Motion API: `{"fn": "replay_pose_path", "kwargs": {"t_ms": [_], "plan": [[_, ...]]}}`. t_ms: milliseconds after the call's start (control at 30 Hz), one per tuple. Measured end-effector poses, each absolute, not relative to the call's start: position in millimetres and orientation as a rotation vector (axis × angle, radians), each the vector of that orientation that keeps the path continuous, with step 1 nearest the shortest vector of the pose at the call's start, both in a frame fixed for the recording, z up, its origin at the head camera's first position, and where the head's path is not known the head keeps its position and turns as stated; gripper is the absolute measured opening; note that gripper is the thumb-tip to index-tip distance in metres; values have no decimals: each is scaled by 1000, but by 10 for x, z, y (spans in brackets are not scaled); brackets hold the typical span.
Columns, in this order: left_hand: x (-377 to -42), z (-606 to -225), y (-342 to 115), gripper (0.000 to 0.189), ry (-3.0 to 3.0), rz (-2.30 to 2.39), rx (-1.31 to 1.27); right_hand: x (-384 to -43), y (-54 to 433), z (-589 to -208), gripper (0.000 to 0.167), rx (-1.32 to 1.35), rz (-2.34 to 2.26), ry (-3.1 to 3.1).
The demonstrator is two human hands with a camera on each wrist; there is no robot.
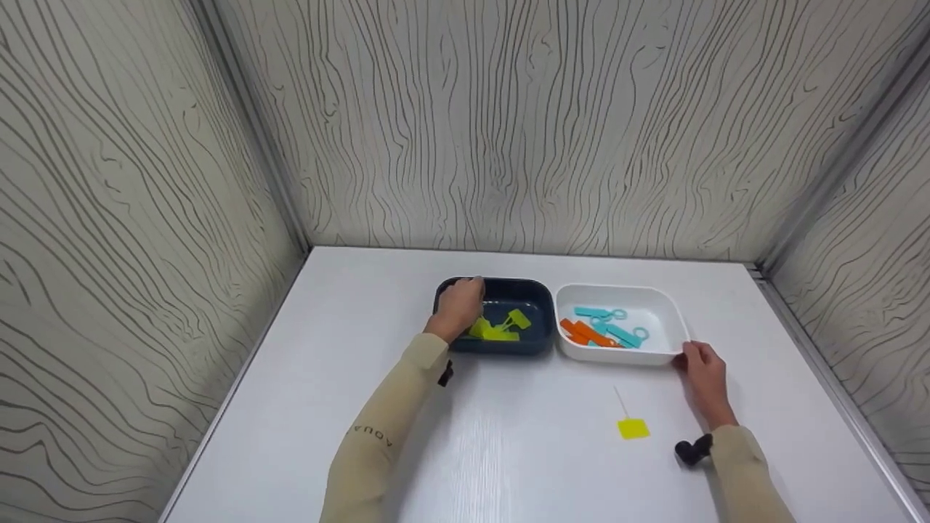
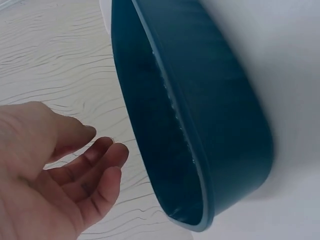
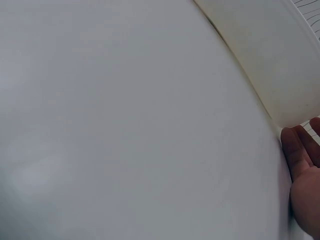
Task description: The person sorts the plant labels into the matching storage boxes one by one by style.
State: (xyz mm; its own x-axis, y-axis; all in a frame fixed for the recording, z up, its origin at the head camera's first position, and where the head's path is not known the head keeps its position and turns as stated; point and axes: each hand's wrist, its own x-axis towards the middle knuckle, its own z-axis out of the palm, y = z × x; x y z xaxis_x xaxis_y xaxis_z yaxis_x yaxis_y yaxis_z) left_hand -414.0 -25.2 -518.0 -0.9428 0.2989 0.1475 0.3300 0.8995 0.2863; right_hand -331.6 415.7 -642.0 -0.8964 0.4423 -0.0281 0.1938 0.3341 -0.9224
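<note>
My left hand [image 1: 458, 309] is over the left end of a dark blue bin [image 1: 541, 338]. Its thumb and loosely bent fingers [image 2: 107, 160] stand apart with nothing visible between them, beside the bin's rim in the left wrist view. Several lime-green tags [image 1: 501, 334] lie inside that bin, partly hidden by the hand. At the near right corner of a white bin [image 1: 661, 312], my right hand [image 1: 706, 374] touches the outside with extended fingers [image 3: 295, 150]. The white bin holds turquoise looped tags [image 1: 621, 334] and orange tags [image 1: 588, 333].
A yellow tag [image 1: 633, 428] with a thin stem lies on the white table [image 1: 523, 450] in front of the white bin. The two bins stand side by side. Wood-grain-patterned panels [image 1: 501, 131] enclose the table at the back and both sides.
</note>
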Motion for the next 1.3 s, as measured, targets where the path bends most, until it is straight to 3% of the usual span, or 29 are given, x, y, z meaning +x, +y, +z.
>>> {"fn": "replay_pose_path", "kwargs": {"t_ms": [900, 1300], "plan": [[-3699, -5173, 431, 15, -2786, -655, -735, -3280, 4174, -6396, 61, -562, 1601, -2403], [-3475, -5394, 796, 18, -2846, -767, -855, -3296, 4162, -6401, 57, -603, 1562, -2384]]}}
